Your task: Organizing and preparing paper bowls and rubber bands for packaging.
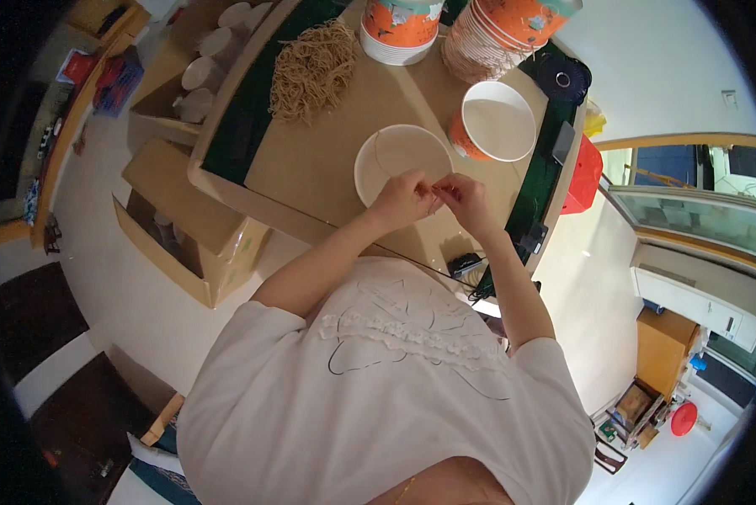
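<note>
My left hand (pixel 403 200) and my right hand (pixel 465 203) meet fingertip to fingertip over the near edge of a white round paper tub (pixel 370 160). Both are closed in a pinch, and whatever sits between the fingertips is too small to make out. Inside the tub, a thin thread-like strand runs down toward my left hand. Just right of it stands an orange paper tub (pixel 472 145) with a white rim and inside. A tangled heap of thin tan cords (pixel 313 71) lies on the table's far left.
Stacked orange tubs (pixel 401 32) and a taller stack (pixel 487 42) stand at the table's back. A dark round device (pixel 562 80), a grey phone-like slab (pixel 563 143) and a small black object (pixel 462 266) lie rightward. Cardboard boxes (pixel 226 252) sit on the floor at left.
</note>
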{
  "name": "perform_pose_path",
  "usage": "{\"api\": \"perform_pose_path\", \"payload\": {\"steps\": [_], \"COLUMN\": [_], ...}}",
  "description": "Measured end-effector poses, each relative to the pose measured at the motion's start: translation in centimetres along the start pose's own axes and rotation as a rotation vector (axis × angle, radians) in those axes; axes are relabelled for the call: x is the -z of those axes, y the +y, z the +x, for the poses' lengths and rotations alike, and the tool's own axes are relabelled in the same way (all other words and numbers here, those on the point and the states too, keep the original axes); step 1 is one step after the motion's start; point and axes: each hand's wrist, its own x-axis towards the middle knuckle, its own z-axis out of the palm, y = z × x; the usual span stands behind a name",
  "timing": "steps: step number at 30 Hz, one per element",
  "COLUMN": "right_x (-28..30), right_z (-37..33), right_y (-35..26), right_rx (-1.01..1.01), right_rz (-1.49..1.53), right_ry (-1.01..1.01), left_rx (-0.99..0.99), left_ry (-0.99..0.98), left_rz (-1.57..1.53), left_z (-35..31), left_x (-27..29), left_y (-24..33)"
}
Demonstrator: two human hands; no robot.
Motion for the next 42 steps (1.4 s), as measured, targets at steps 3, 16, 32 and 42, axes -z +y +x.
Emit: {"api": "perform_pose_path", "payload": {"steps": [3,16,32,42], "right_x": [-0.2,-0.2,-0.7,0.2], "right_z": [-0.1,0.1,-0.6,-1.2], "right_y": [-0.1,0.2,0.2,0.6], "right_rx": [-0.001,-0.017,0.054,-0.013], "right_rz": [0.036,0.072,-0.142,0.098], "right_ry": [-0.049,0.062,0.061,-0.139], "left_rx": [0.176,-0.065,-0.209,-0.005], "left_ry": [0.044,-0.153,-0.184,-0.312], "left_rz": [-0.047,0.061,0.343,0.091], "left_z": [0.0,-1.1,-1.0,-0.8], "left_x": [-0.1,2.8,2.5,1.8], "left_y": [-0.8,-1.4,1.4,-0.4]}}
